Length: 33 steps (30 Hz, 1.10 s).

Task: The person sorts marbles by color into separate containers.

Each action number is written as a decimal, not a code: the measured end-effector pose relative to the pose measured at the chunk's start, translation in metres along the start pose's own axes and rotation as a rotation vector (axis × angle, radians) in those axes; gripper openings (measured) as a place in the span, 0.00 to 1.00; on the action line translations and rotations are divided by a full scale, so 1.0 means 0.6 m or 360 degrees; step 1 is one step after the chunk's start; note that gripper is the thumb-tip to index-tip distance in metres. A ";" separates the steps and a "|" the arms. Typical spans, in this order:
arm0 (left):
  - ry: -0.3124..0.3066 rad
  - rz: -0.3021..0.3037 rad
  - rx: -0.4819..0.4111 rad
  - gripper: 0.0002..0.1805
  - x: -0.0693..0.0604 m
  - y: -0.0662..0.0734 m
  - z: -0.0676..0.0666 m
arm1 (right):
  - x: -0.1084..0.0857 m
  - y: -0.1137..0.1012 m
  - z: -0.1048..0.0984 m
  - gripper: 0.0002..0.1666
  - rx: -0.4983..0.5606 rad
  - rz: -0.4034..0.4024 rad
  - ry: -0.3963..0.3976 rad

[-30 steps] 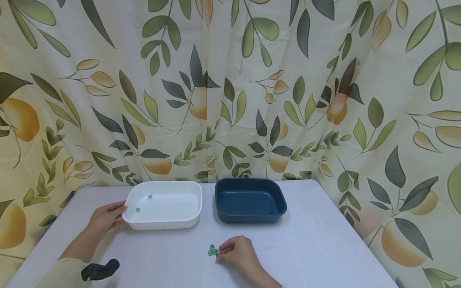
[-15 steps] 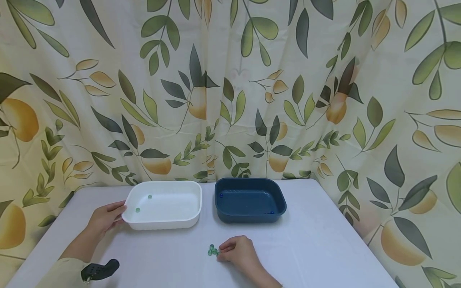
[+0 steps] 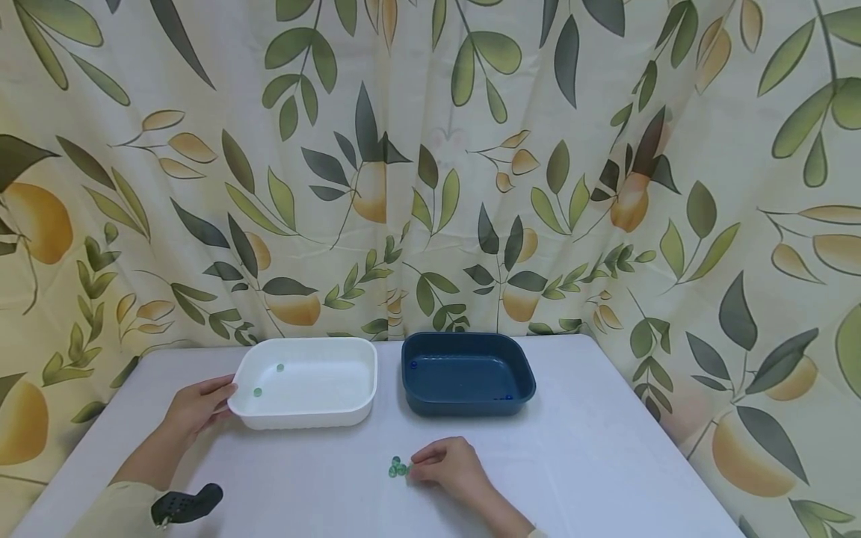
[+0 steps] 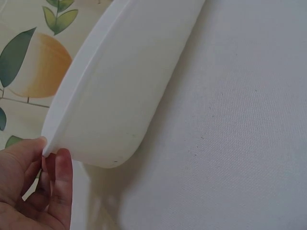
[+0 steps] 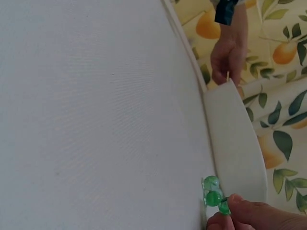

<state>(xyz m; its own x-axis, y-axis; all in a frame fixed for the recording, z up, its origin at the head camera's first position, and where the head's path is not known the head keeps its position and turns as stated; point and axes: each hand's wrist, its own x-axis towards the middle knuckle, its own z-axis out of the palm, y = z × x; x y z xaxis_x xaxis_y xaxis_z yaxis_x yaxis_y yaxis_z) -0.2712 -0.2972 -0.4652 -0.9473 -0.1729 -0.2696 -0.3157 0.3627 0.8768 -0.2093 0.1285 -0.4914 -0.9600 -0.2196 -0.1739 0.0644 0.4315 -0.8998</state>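
My left hand (image 3: 195, 407) pinches the left rim of a white plastic basin (image 3: 306, 421); the left wrist view shows thumb and fingers on that rim (image 4: 62, 112). Two green marbles (image 3: 258, 392) lie inside the basin. In front of the two basins, my right hand (image 3: 449, 469) pinches a green marble (image 5: 224, 206) between thumb and fingertips. Close beside its fingertips, several green marbles (image 3: 397, 468) sit clustered on the white cloth. The right wrist view shows part of this cluster (image 5: 212, 191) touching or nearly touching the pinched marble.
A dark blue basin (image 3: 464, 409) stands to the right of the white one, with a few blue marbles (image 3: 509, 397) inside. Both rest towards the back of the table under a white cloth (image 3: 605, 448). A patterned curtain (image 3: 430, 172) hangs right behind the table.
My right hand has risen slightly from the table, its fingertips drawing a little up beside the marble cluster. The left hand and both basins stay where they were.
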 end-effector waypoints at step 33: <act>0.0014 -0.0031 -0.0008 0.35 -0.001 0.001 0.003 | 0.069 -0.085 0.020 0.14 0.0182 0.0103 -0.0079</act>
<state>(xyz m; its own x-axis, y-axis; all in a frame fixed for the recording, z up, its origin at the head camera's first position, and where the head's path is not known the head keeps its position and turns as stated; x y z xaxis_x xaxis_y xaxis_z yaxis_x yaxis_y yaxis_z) -0.2711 -0.2952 -0.4654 -0.9404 -0.1880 -0.2833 -0.3340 0.3546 0.8733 -0.2490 0.0870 -0.4578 -0.9383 -0.2386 -0.2504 0.1594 0.3441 -0.9253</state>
